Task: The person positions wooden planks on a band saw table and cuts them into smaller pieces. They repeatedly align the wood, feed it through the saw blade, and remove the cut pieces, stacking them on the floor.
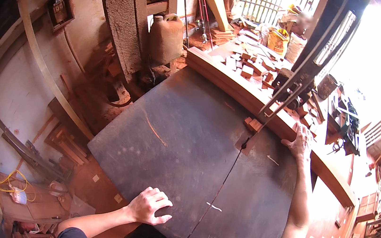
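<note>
A dark metal saw table [188, 133] spreads before me, with a thin slot running from its near edge to a dark hole. My left hand [150, 206] rests at the near edge, left of the slot, fingers loosely bent, thumb apart and nothing held. Across the far side lies a long reddish wooden beam [236, 93]. Against its near face, right of the saw's guide [275, 103], my right hand [300, 143] lies with fingers stretched up over the top and thumb spread. A few small wood pieces [252, 124] sit by the slot's far end.
Past the beam, many wood offcuts [249, 64] lie heaped. A dusty plastic jug [166, 40] stands by the thick post [123, 25] at far left. Yellow sacks [278, 42] stand at the back. Wood strips [66, 144] lean near the left wall; a yellow cord [14, 180] lies lower left.
</note>
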`<state>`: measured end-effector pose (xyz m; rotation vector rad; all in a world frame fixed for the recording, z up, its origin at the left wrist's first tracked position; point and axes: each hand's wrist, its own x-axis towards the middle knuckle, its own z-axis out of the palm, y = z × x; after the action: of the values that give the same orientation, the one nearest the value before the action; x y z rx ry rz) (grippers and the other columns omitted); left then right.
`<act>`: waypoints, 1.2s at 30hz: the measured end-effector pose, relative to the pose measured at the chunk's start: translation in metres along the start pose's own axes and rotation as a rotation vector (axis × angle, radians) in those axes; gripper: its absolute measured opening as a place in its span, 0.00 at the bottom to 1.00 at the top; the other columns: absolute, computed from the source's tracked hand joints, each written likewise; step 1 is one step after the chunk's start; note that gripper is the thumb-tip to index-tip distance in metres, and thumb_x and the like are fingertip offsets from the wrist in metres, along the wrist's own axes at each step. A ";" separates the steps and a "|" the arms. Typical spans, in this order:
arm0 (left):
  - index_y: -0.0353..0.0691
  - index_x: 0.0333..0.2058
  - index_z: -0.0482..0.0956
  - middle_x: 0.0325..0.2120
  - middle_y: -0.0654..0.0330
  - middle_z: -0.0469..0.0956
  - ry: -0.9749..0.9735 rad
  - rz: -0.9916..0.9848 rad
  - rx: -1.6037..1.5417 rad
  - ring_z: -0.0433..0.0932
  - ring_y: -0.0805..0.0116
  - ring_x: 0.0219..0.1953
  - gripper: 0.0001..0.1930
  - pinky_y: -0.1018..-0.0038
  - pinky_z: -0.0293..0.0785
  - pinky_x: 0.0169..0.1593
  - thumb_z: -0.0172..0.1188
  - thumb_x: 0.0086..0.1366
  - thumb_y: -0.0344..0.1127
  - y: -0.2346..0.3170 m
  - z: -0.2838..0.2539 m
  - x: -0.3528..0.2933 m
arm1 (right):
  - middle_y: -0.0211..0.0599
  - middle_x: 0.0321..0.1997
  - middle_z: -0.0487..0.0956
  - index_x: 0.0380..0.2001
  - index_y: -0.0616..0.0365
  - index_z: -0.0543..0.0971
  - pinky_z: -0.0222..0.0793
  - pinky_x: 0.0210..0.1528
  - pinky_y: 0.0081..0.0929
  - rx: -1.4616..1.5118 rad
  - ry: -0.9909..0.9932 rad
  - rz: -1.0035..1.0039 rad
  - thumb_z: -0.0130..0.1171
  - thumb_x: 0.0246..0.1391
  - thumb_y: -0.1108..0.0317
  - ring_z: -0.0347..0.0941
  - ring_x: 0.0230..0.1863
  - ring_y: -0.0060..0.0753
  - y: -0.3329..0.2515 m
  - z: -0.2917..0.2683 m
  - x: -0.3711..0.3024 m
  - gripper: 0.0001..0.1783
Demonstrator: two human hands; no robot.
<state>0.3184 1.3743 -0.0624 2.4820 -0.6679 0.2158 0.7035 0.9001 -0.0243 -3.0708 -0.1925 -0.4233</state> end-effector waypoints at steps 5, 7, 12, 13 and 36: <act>0.47 0.40 0.86 0.35 0.63 0.81 0.008 0.013 0.033 0.79 0.62 0.39 0.18 0.63 0.75 0.46 0.75 0.57 0.51 -0.002 0.002 0.002 | 0.49 0.59 0.77 0.62 0.55 0.72 0.73 0.64 0.51 0.020 -0.020 -0.023 0.90 0.30 0.49 0.74 0.63 0.54 -0.004 0.011 0.025 0.56; 0.47 0.40 0.86 0.35 0.63 0.81 0.008 0.010 0.026 0.80 0.61 0.39 0.18 0.63 0.75 0.46 0.75 0.57 0.50 -0.003 0.002 0.001 | 0.50 0.56 0.78 0.58 0.56 0.73 0.76 0.61 0.51 0.004 -0.032 -0.040 0.89 0.31 0.48 0.76 0.60 0.54 -0.001 0.009 0.027 0.52; 0.46 0.40 0.86 0.35 0.63 0.81 0.034 0.015 -0.001 0.79 0.61 0.37 0.17 0.63 0.75 0.45 0.76 0.56 0.48 -0.007 0.003 0.000 | 0.52 0.56 0.79 0.55 0.56 0.77 0.78 0.58 0.52 -0.121 -0.005 -0.030 0.85 0.38 0.43 0.79 0.57 0.57 0.023 0.013 0.005 0.45; 0.46 0.40 0.86 0.35 0.63 0.81 0.035 0.016 -0.009 0.79 0.61 0.37 0.17 0.62 0.75 0.45 0.76 0.56 0.48 -0.006 0.002 0.001 | 0.51 0.54 0.80 0.54 0.55 0.77 0.78 0.57 0.53 -0.115 0.027 -0.019 0.84 0.39 0.44 0.79 0.56 0.57 0.030 0.013 -0.007 0.43; 0.38 0.39 0.85 0.36 0.54 0.83 -0.082 0.251 -0.478 0.84 0.56 0.36 0.12 0.64 0.83 0.40 0.75 0.57 0.32 0.031 0.024 0.087 | 0.52 0.33 0.79 0.44 0.61 0.79 0.79 0.39 0.52 -0.163 0.028 0.325 0.72 0.39 0.61 0.79 0.35 0.62 0.158 -0.149 -0.541 0.27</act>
<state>0.3784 1.3026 -0.0425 1.9576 -0.9441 0.0380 0.1675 0.6722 -0.0309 -3.1645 0.3543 -0.4833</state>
